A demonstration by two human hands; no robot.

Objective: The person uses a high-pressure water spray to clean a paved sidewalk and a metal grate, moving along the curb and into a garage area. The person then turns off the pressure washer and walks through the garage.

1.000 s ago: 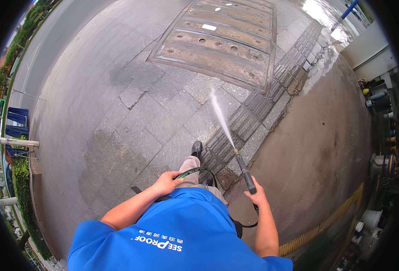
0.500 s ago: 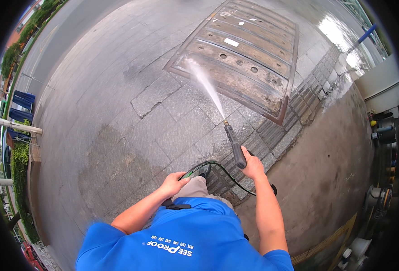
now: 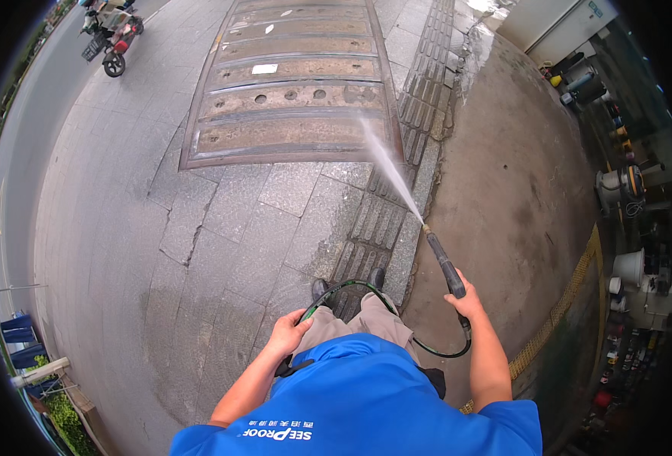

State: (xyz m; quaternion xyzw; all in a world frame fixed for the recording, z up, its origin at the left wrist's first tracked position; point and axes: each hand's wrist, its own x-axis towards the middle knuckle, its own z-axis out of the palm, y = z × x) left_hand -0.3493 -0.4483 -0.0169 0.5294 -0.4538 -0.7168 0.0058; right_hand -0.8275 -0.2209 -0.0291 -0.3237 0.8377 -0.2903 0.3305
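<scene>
My right hand [image 3: 467, 297] grips a black pressure washer gun [image 3: 445, 262] with a brass-coloured tip. From the tip a white water jet [image 3: 392, 169] sprays forward and to the left, toward the near right corner of a framed metal cover [image 3: 275, 156] set in the paving. A dark green hose [image 3: 360, 283] loops from the gun's lower end, across in front of my body. My left hand [image 3: 288, 333] is closed around this hose near my left hip. Its fingertips are partly turned from view.
Grey paving slabs [image 3: 222, 220] lie ahead and left, with ribbed tactile tiles [image 3: 374, 216] underfoot. Wet brown concrete [image 3: 495, 197] spreads to the right. Buckets and a drum-shaped vacuum [image 3: 621, 190] line the far right. Someone rides a scooter [image 3: 114, 42] at the upper left.
The view has swung right, so the cover appears further left. The jet has shifted from the cover's near left corner to its near right side. A scooter has come into view.
</scene>
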